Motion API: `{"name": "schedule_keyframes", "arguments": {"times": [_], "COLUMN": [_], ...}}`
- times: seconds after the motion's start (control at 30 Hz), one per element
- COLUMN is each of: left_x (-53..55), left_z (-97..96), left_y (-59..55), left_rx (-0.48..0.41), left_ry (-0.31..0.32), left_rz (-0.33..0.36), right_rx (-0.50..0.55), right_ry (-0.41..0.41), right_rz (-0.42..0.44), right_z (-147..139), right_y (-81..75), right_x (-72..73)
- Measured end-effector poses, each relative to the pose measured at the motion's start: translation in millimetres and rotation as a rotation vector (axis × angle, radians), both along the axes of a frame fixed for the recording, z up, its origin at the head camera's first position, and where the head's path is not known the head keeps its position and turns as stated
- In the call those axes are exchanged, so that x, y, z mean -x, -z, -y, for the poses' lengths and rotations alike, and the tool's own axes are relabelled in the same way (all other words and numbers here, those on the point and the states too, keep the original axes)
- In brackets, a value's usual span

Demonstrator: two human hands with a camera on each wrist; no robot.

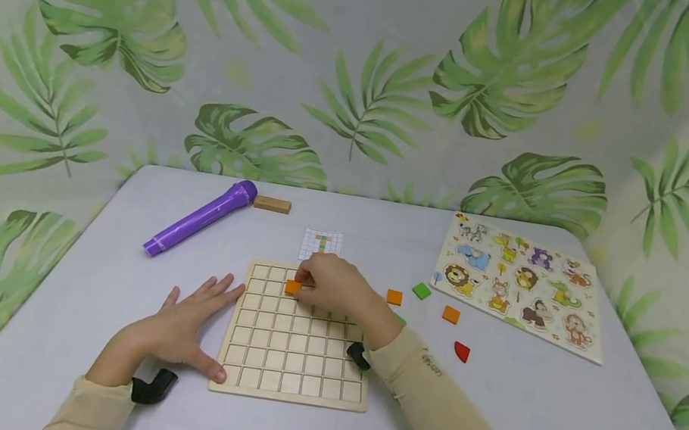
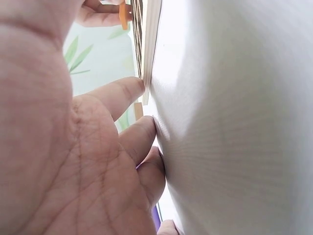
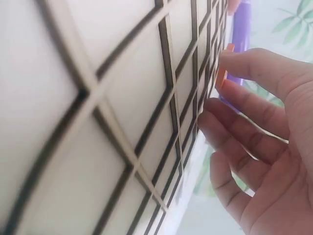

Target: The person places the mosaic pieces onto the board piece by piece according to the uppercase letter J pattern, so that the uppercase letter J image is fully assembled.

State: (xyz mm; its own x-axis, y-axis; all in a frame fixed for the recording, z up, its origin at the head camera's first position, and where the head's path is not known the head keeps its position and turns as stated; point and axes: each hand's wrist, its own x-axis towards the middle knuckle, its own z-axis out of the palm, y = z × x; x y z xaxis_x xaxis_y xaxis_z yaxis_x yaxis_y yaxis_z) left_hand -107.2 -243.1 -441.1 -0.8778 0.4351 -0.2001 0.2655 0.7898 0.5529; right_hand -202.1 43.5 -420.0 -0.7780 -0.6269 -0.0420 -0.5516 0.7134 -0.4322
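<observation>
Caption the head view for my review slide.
Right hand pinches an orange tile at the wooden grid board; left hand touches the board's edge; a patterned card lies beyond.

Pinches an orange tile (image 3: 221, 77), seen nearly edge-on, between the thumb and index finger of the right hand (image 3: 264, 132), with the other fingers bent close to a gridded board (image 3: 29, 73). Slants from large, pale squares at left to small, crowded ones near the tile. Shows a purple rod-shaped thing (image 3: 241, 29) behind the tile, leaf-print cloth (image 3: 293, 24) beyond, and a cut-off fingertip (image 3: 234, 6) at the top edge.
</observation>
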Motion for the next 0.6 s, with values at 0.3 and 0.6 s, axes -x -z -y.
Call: {"name": "schedule_keyframes", "arguments": {"times": [0.3, 0.6], "left_x": [-1.1, 0.5], "left_z": [-1.6, 0.1], "left_y": [-3.0, -0.1], "left_rx": [0.016, 0.035], "left_ry": [0.007, 0.005], "left_rz": [-0.016, -0.027], "right_rx": [-0.048, -0.053], "right_ry": [0.004, -0.003], "right_rz": [-0.056, -0.082], "right_z": [4.6, 5.5], "right_y": [2.1, 1.3], "right_x": [-4.0, -5.1]}}
